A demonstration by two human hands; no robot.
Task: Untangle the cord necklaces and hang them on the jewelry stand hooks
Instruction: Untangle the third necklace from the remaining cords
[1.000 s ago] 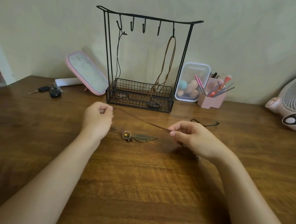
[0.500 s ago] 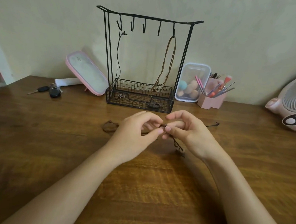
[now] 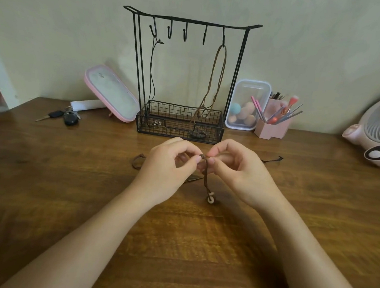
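My left hand [image 3: 169, 167] and my right hand [image 3: 239, 169] meet above the table and pinch a brown cord necklace [image 3: 206, 176] at a knot between the fingertips. A strand with a pale ring end [image 3: 210, 198] hangs down from the pinch. A loop of the cord [image 3: 137, 160] lies left of my left hand. A leaf pendant tip [image 3: 193, 178] peeks from under it. A black cord end [image 3: 273, 159] lies right of my right hand. Behind stands the black wire jewelry stand [image 3: 190, 22], with a black necklace [image 3: 153, 73] on its leftmost hook and a brown necklace [image 3: 218, 78] on its rightmost hook.
A pink-rimmed mirror [image 3: 111, 93] leans left of the stand, with keys [image 3: 62, 116] beside it. A clear box of sponges [image 3: 247, 105] and a pink brush holder [image 3: 273, 127] stand to the right. A pink fan [image 3: 378, 136] sits at the far right on the wooden table [image 3: 46, 190].
My left hand came from the left across to my right hand, and both now pinch the cord at one spot. The leaf pendant is mostly hidden under my left hand.
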